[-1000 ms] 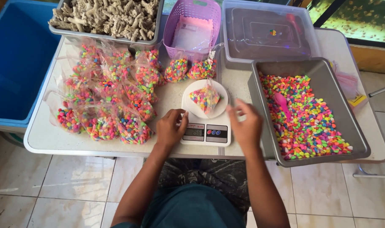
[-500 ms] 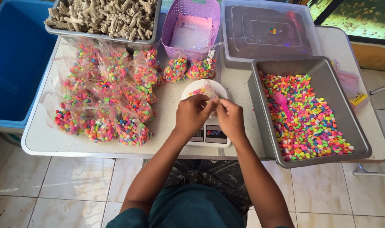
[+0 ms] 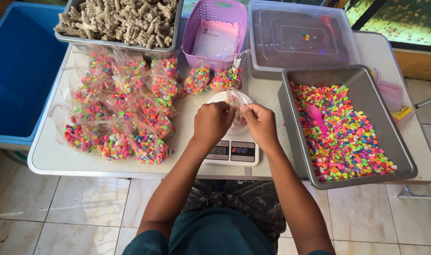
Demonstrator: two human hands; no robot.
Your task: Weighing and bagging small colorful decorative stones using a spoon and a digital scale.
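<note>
Plastic bag (image 3: 235, 100) | pinched between both hands (apparently) | over scale (image 3: 232, 152)

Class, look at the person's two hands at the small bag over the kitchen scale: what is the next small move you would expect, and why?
Probably pressing the bag's mouth shut. The left hand and right hand both pinch the top of the small clear bag above the white dish on the scale, and finished bags of coloured gravel lie to the left.

Single head-worn view, looking steeply down from above the desk's (image 3: 50, 158) near edge, close range, whole desk in frame
</note>
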